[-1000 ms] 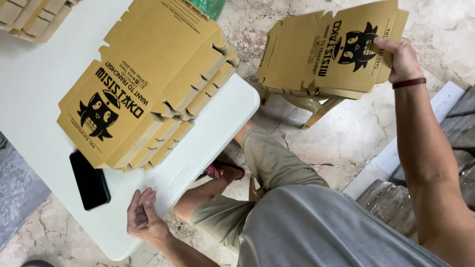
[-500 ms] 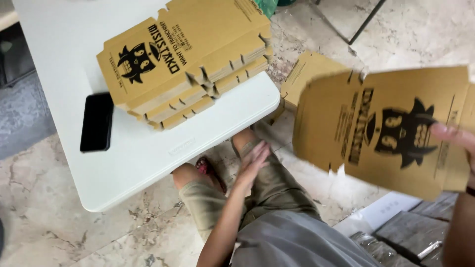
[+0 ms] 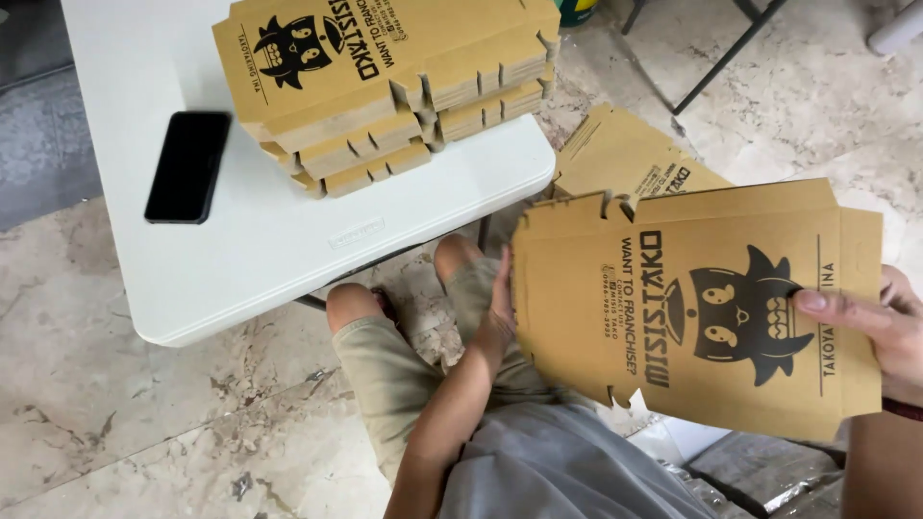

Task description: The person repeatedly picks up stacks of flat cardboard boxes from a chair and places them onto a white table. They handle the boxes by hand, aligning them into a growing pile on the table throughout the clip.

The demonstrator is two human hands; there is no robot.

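white table (image 3: 288, 250) | black phone (image 3: 187, 165) on it | stacked folded boxes (image 3: 394, 86) | marble floor (image 3: 125, 423)

- Upper left of the frame: the counter (image 3: 288, 250) carries a stack of folded boxes (image 3: 394, 86), with a phone (image 3: 187, 165) to its left.
- Right of centre: your flat carton (image 3: 692, 308) sits between your left hand (image 3: 500, 308) and right hand (image 3: 880, 327).
- Behind the carton, more flat cartons (image 3: 625, 159) lie on the floor (image 3: 144, 413).

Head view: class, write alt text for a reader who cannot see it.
A seated person holds a flat brown box blank over their lap, right hand gripping one edge, left hand at the other. A white table beside them carries a blank stack and a black phone.
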